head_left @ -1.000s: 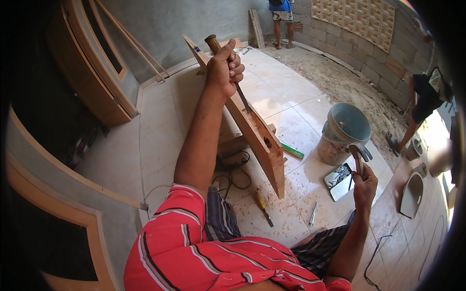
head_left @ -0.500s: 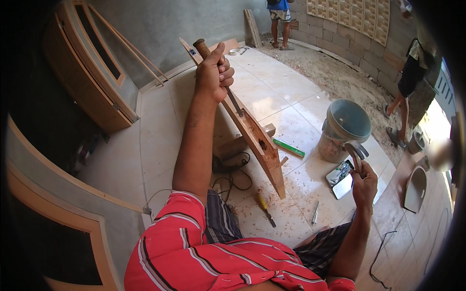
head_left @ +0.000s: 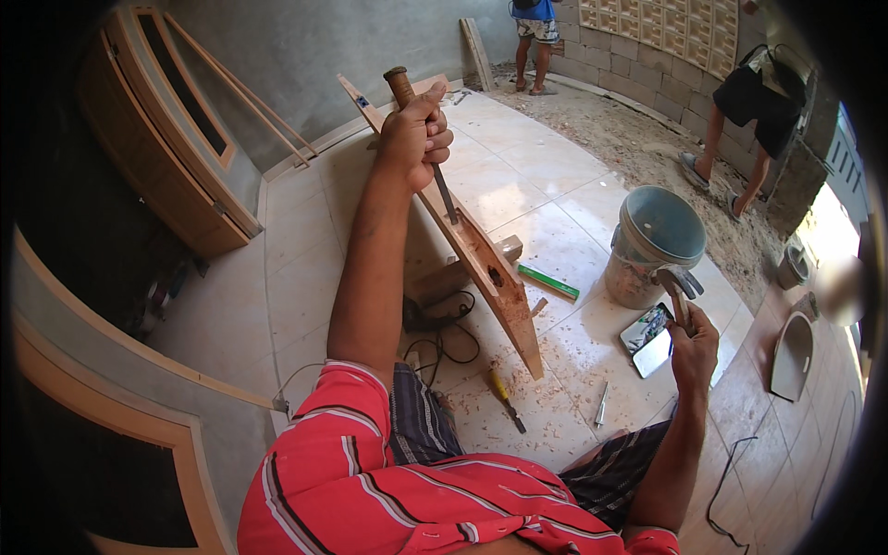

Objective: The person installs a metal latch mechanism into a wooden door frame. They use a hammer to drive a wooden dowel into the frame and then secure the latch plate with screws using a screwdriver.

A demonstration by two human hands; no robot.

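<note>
My left hand (head_left: pixel 416 139) is wrapped round a chisel (head_left: pixel 398 85), its handle end sticking up above the fist. The blade slants down to the far end of a recess cut in a long wooden beam (head_left: pixel 520 319). A dark hole shows in that recess nearer to me. Off to the right, my right hand (head_left: pixel 694 350) grips a claw hammer (head_left: pixel 680 281) by its handle, the metal head raised and apart from the chisel. The beam rests across a wooden block (head_left: pixel 444 280), with wood chips around its near end.
On the tiled floor lie a yellow-handled chisel (head_left: pixel 504 393), a green box (head_left: pixel 548 282), a phone (head_left: pixel 649 339), a pen-like tool (head_left: pixel 601 404) and a corded power tool (head_left: pixel 427 314). A bucket (head_left: pixel 652 242) stands to the right. Two people (head_left: pixel 534 42) (head_left: pixel 754 116) are farther back.
The chisel leans slightly differently in my left hand, with more of its handle showing above the fist. At the right, the person in dark shorts has moved left and farther away.
</note>
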